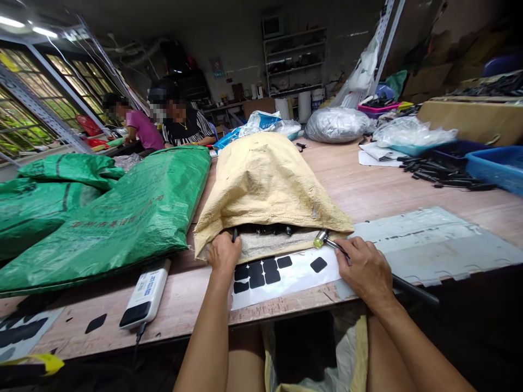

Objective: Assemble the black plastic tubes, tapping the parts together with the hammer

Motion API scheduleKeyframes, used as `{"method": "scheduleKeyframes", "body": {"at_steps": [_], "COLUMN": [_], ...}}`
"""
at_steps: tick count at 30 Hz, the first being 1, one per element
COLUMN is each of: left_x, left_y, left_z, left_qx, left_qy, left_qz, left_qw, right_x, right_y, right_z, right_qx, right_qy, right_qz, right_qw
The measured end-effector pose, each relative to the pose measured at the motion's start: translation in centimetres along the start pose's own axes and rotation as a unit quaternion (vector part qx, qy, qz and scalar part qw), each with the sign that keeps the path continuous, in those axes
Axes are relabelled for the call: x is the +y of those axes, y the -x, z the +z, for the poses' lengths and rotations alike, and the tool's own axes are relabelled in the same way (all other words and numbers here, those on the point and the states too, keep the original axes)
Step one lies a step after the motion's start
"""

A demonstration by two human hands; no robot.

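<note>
A cream woven sack (265, 179) lies on the table with its mouth toward me, dark items showing inside. My left hand (224, 251) is closed at the left corner of the mouth, with a small dark piece by its fingertips. In my right hand (368, 270) is a small hammer (321, 238) with a yellow-tipped metal head, which rests at the right part of the sack's mouth. Below the sack lies a white sheet (296, 283) with black rounded-square stickers (270, 270), one of them set apart at the right.
Green sacks (151, 212) fill the left side. A white power bank (146, 294) lies near the front edge. Grey sheeting (441, 245), black parts (445, 173) and a blue bin (498, 169) are at right. An open sack (362, 354) is below the table edge. Two people sit beyond.
</note>
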State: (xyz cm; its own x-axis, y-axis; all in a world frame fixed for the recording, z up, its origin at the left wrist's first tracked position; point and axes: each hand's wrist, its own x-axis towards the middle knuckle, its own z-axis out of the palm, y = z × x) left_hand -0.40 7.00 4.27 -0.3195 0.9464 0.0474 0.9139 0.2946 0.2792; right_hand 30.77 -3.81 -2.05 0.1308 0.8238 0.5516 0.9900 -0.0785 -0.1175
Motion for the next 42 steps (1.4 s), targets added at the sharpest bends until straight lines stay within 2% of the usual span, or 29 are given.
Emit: {"method": "scheduleKeyframes", "body": {"at_steps": [3, 5, 6, 8, 15, 21, 24, 26, 29, 31, 35, 42], "left_x": [-0.2, -0.1, 0.0, 0.2, -0.1, -0.3, -0.1, 0.1, 0.2, 0.2, 0.0, 0.0], "left_y": [3.1, 5.1, 5.9, 7.0, 7.2, 7.1, 7.2, 7.3, 7.3, 7.2, 7.0, 7.0], "left_z": [0.0, 0.5, 0.8, 1.5, 3.6, 3.6, 3.4, 3.3, 3.3, 3.4, 3.5, 3.4], "left_qx": [-0.010, -0.040, -0.061, -0.092, -0.087, -0.095, -0.104, -0.106, -0.107, -0.111, -0.123, -0.123], "left_qy": [0.056, 0.115, 0.140, 0.174, 0.238, 0.250, 0.253, 0.254, 0.257, 0.264, 0.270, 0.253], "left_qz": [0.153, 0.267, 0.308, 0.349, 0.352, 0.352, 0.345, 0.340, 0.337, 0.338, 0.341, 0.339], "left_qw": [0.987, 0.956, 0.939, 0.916, 0.901, 0.897, 0.898, 0.899, 0.899, 0.897, 0.892, 0.898], "right_x": [0.1, 0.1, 0.1, 0.1, 0.2, 0.3, -1.0, -2.5, -5.1, -6.6, -8.7, -10.2], "right_y": [0.0, 0.0, 0.0, 0.0, 0.0, -0.5, -0.7, -0.6, 0.1, 0.7, 1.8, 2.6], "right_z": [0.1, 0.1, 0.1, 0.0, 0.2, -0.7, -2.3, -3.5, -4.5, -4.7, -4.7, -4.9], "right_qx": [0.003, 0.003, 0.002, 0.002, -0.001, -0.024, -0.007, 0.001, -0.040, -0.079, -0.125, -0.125], "right_qy": [0.007, 0.009, 0.008, 0.006, -0.002, -0.028, -0.102, -0.190, -0.330, -0.372, -0.350, -0.215], "right_qz": [-0.001, -0.001, 0.000, 0.001, 0.003, -0.003, 0.023, 0.027, -0.011, -0.028, -0.048, -0.077], "right_qw": [1.000, 1.000, 1.000, 1.000, 1.000, 0.999, 0.994, 0.982, 0.943, 0.925, 0.927, 0.966]}}
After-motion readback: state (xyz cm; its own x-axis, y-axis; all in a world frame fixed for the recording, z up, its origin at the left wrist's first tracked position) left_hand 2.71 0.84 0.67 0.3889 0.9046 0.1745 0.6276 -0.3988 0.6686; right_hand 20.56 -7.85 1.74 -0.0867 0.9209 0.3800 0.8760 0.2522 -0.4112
